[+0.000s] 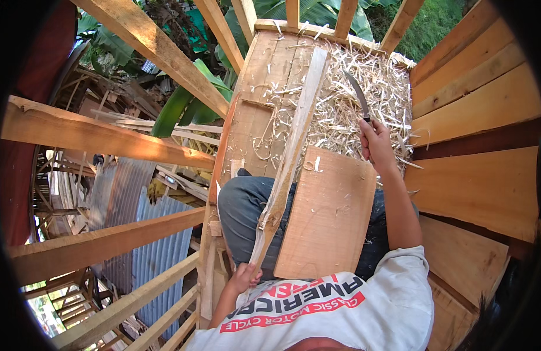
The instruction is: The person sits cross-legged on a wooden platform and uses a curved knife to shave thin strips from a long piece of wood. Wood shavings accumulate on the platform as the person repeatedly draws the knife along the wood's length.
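My left hand [245, 277] is closed round the near end of a long, pale strip of split wood [294, 140]. The strip slants up and away across my left thigh, its far end over the plank floor. In my right hand [376, 140] is a knife with a dark, curved blade [358, 93], pointing away from me and apart from the strip. A flat wooden board [326, 216] lies across my lap, between the strip and my right forearm. Its upper face carries a few small shavings.
Curly wood shavings [346, 111] cover much of the plank floor [264, 70] ahead, thickest at the right. Wooden slats [106, 134] rail the left side, with corrugated metal sheets [159, 234] below. A plank wall [475, 175] stands close on the right. Banana leaves [177, 111] hang beyond the rails.
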A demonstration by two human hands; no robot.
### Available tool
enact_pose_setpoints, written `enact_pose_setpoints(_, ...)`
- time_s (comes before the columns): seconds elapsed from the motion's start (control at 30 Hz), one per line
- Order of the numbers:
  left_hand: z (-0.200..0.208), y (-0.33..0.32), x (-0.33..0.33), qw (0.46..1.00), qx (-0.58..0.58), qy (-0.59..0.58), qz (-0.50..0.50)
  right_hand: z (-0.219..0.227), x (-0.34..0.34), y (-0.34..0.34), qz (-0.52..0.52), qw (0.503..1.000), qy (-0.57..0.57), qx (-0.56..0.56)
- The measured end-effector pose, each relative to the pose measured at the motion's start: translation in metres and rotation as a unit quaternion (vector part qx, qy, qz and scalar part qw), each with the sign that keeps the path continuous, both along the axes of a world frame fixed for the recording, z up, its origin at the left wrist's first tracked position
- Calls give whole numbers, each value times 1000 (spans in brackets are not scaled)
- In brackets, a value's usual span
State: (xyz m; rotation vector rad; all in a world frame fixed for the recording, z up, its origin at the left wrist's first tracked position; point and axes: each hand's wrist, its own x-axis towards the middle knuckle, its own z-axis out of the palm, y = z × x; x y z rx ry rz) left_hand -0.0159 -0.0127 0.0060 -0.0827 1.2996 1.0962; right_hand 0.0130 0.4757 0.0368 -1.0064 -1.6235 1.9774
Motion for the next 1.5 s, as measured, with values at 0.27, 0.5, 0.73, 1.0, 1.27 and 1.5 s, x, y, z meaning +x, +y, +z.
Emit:
enact_pose_setpoints(0.27, 16, -20, 37, 938, -94, 326, -76, -30, 44, -32, -46, 993, 58, 87)
enact_pose_setpoints(0.5, 17, -22, 39, 918, -100, 375, -84, -26, 40, -54, 20, 955, -22, 297)
enact_pose_setpoints(0.73, 16, -14, 37, 895, -85, 423, -110, 7, 39, -67, 127, 860, -118, 479)
enact_pose_setpoints(1.0, 11, -8, 41, 884, -119, 435, -127, 11, 18, -50, 108, 768, -197, 600)
enact_pose_setpoints(1.27, 11, -6, 43, 897, -137, 405, -112, 4, -12, -22, 94, 726, -199, 652)
enact_pose_setpoints(1.5, 6, -10, 41, 902, -141, 392, -119, 11, -41, 21, 45, 699, -259, 665)
